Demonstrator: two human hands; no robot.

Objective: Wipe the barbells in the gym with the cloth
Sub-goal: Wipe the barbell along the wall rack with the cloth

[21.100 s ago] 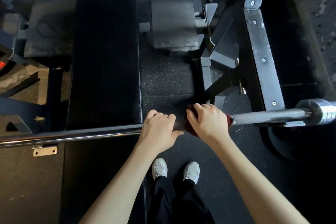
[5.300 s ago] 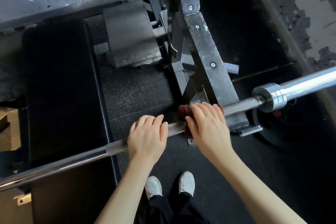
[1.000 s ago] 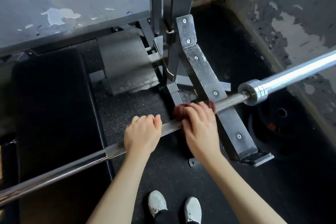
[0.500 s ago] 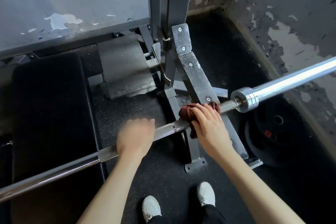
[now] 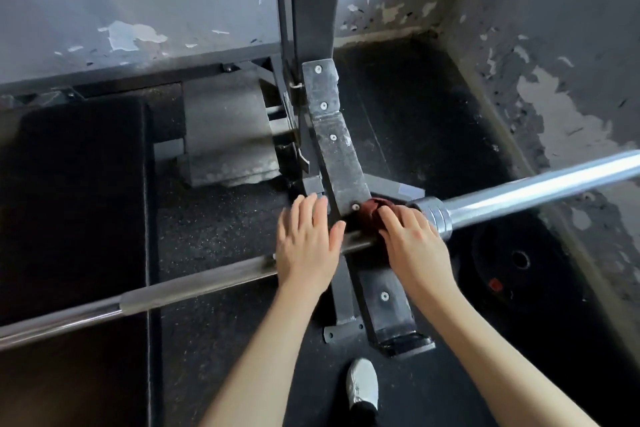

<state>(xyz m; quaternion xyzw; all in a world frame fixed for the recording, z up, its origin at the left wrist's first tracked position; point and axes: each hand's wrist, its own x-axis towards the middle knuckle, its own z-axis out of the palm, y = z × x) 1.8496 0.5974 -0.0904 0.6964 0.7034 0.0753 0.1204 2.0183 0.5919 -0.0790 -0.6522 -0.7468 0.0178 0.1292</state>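
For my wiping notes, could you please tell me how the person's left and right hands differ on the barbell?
The left hand lies bare over the barbell shaft, fingers straight; the right hand curls over the red cloth. The right hand sits next to the collar, the left hand further inboard. Both are on the same bar.

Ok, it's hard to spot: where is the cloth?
Head view, right of centre: the cloth is under the right hand on the barbell, beside its collar.
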